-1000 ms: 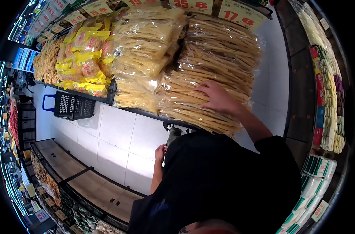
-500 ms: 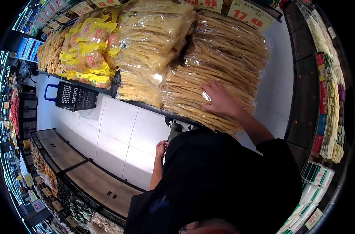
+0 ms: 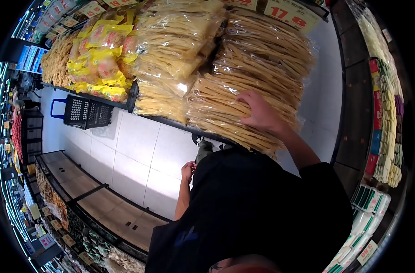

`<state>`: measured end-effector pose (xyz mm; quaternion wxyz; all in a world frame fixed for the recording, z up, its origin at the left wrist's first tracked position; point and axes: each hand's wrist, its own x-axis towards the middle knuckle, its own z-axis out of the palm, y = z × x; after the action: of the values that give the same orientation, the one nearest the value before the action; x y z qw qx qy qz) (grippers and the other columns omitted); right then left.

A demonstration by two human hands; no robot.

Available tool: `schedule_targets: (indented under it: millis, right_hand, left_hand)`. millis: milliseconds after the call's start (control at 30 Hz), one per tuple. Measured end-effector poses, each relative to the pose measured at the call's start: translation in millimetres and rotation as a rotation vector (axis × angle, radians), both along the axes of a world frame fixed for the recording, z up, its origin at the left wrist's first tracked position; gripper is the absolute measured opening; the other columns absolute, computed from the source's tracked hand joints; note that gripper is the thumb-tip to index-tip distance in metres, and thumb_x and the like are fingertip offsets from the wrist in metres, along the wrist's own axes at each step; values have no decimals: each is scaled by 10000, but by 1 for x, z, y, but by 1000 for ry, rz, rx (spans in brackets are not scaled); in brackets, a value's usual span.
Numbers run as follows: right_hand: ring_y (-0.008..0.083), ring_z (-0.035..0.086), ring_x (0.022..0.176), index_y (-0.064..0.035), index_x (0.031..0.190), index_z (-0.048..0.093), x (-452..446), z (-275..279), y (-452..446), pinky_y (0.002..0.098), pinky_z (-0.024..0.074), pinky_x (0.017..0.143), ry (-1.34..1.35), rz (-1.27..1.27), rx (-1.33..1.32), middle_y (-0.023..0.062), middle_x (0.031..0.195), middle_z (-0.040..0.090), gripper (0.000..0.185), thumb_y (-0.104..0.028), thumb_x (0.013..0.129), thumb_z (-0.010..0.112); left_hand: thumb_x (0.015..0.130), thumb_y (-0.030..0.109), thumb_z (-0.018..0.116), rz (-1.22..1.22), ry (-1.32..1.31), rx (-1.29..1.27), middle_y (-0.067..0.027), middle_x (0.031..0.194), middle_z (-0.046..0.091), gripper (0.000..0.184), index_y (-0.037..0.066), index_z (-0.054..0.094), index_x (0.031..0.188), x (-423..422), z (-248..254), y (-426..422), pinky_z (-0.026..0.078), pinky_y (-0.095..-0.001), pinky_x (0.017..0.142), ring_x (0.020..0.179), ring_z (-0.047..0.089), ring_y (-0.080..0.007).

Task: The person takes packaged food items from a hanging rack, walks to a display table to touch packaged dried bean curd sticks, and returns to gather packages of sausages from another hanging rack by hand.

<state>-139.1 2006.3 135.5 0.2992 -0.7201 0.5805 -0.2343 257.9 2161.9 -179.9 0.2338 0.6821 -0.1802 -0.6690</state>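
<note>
My right hand [image 3: 257,111] lies on a clear plastic bag of long, tan dried sticks [image 3: 244,129]. Its thumb is apart from the bent fingers, and the wrapping is under it. More sticks in clear bags [image 3: 266,50] are stacked behind. To their left are bags of paler, flat sticks [image 3: 171,50], touched by neither hand. My left hand [image 3: 188,171] hangs low beside my dark clothing, above the white floor, its fingers loosely bent and nothing visible in them.
Yellow-and-clear packets [image 3: 105,68] fill the left part of the display, whose dark edge [image 3: 166,121] runs along its front. A black basket [image 3: 86,112] with a blue handle stands on the tiled floor. Price signs [image 3: 291,16] line the back. Shelves [image 3: 98,202] are at lower left.
The right hand stays on the bag, its fingers drawn slightly closer towards the thumb. The left hand still hangs low. The view has shifted a little.
</note>
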Motion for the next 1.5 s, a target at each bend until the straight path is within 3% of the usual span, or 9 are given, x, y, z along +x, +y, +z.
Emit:
schedule_targets:
  millis: [267,500,733,800,900,1033,1100,1300,1500]
  right_hand:
    - [260,532,1149,-77,1205,569,-31,50,-8,343,419,1005,-65,5,78,120,1235,554,529,-134,693,689]
    - [264,531,1114,-81,1199,585,-106,31,-73,351,435,981,-29,-96,-31,122,1213,554,524,-124,686,684]
    - [285,439,1244,-89,1254,557,-128,-26,-128,360,369,1064,197,-87,-34,129,1368,442,541,-82,724,665]
    - [315,365,1303,-120,1296,533,-126,-35,-129,385,330,1090,464,-70,-150,141,1409,397,554,-119,760,674]
    - [342,359,1307,-123,1304,524,-116,-33,-117,441,287,1113,520,-122,-120,137,1426,390,543,-181,787,679]
    - [357,351,1309,-134,1339,485,-69,6,-79,444,296,1105,373,-127,-129,155,1419,390,557,-212,818,669]
    - [333,351,1313,-157,1360,463,-46,24,-57,418,324,1085,80,129,220,173,1423,369,580,-258,825,662]
    - [351,426,1240,-177,1375,434,-28,-22,-31,420,357,1053,450,-1,179,161,1354,436,621,-296,815,675]
    - [312,483,1172,-152,1334,479,-36,-33,-25,402,400,990,219,-83,150,146,1221,529,533,-224,837,659]
  left_hand:
    - [917,167,472,-3,-12,0,-70,867,648,252,24,611,1072,2,-5,1,488,-281,681,754,603,-152]
    - [921,172,465,-52,-33,-28,-58,861,650,249,31,613,1063,0,-2,-10,483,-278,672,750,602,-147]
    - [928,189,465,-75,-19,-25,-54,863,652,258,34,605,1080,-1,4,-20,471,-269,645,736,597,-140]
    - [928,187,466,-61,-10,-26,-55,864,652,258,34,603,1085,-3,2,-20,471,-270,645,737,597,-140]
    - [927,178,469,-18,-4,-18,-56,867,652,254,30,602,1085,-3,-6,-12,473,-265,649,742,598,-138]
    - [926,172,472,-14,5,-43,-56,862,651,248,27,604,1078,-1,-9,-11,481,-257,665,748,600,-136]
    - [925,172,472,-6,2,-23,-57,861,651,247,27,607,1073,-1,-5,-9,484,-256,671,748,602,-137]
    - [925,166,473,-31,-17,-16,-59,854,651,239,26,613,1059,-5,2,-11,488,-257,666,738,603,-135]
    - [926,165,473,-35,-24,-8,-57,844,648,240,25,613,1062,-4,1,-11,479,-251,651,722,595,-131]
